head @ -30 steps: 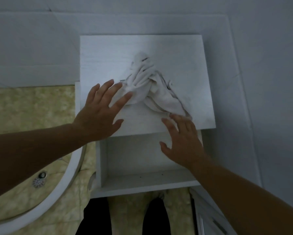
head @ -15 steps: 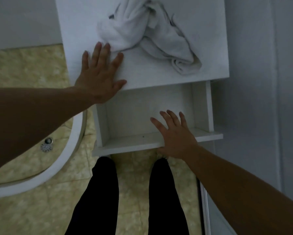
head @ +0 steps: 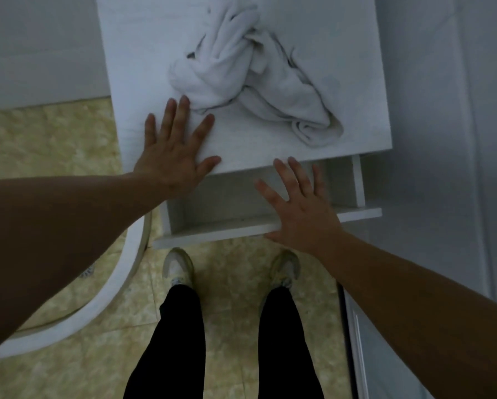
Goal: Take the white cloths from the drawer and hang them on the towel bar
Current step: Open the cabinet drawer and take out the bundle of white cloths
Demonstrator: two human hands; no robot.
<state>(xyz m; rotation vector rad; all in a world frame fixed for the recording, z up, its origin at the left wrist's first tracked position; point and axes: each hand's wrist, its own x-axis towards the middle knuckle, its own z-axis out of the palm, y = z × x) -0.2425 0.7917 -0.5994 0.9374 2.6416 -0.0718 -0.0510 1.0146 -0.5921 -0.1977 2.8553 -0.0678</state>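
A crumpled heap of white cloths (head: 250,79) lies on top of the white cabinet (head: 353,82). My left hand (head: 174,151) lies flat on the cabinet top near its front left corner, fingers straight, fingertips just touching the edge of the cloths. Below the top, the white drawer (head: 212,230) stands pulled out, and what shows of its inside holds nothing. My right hand (head: 299,205) is spread flat over the drawer's front panel, palm on the panel's top edge, fingers straight. No towel bar is in view.
A curved white rim (head: 117,286) runs across the yellow tiled floor at the left. My legs and pale shoes (head: 178,266) stand right in front of the drawer. Pale walls enclose the cabinet at the back and right.
The view tilted down from the cabinet top. My right hand came off the cloths down to the drawer's front panel. My left hand slid back from the cloths and lies flat on the cabinet top.
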